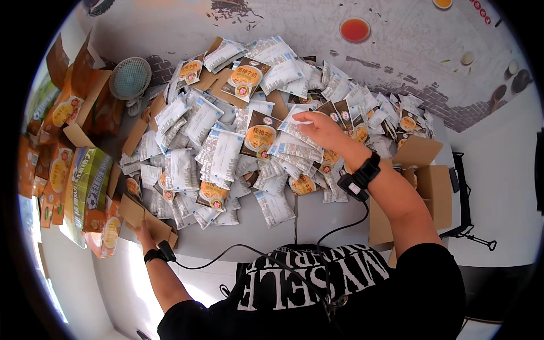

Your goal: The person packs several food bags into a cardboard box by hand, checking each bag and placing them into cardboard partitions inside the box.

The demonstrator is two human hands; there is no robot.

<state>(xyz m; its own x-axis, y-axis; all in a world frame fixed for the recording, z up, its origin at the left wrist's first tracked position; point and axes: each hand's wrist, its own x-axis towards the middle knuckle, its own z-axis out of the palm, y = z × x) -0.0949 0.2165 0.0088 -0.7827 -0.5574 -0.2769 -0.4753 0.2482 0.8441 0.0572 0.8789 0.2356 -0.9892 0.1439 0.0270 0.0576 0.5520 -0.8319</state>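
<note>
At the lower left, my left hand (144,234) grips the near side of an open brown cardboard box (156,227) at the table edge. My right hand (321,129) is over the middle right of a large heap of sachets, its fingers curved and thumb apart. A white printed sachet (293,132) lies right under those fingertips; whether they touch it I cannot tell. Left of that hand a sachet (260,135) shows its dark front with an orange bowl picture. A fan of overlapping white sachets (223,153) lies farther left, backs up.
Orange printed cartons (57,170) and a green carton (87,187) crowd the left side, near a small fan (130,78). An open cardboard box (437,197) stands at right. Cables (242,245) run from both wrist devices. A printed wall (297,25) bounds the grey table (255,238).
</note>
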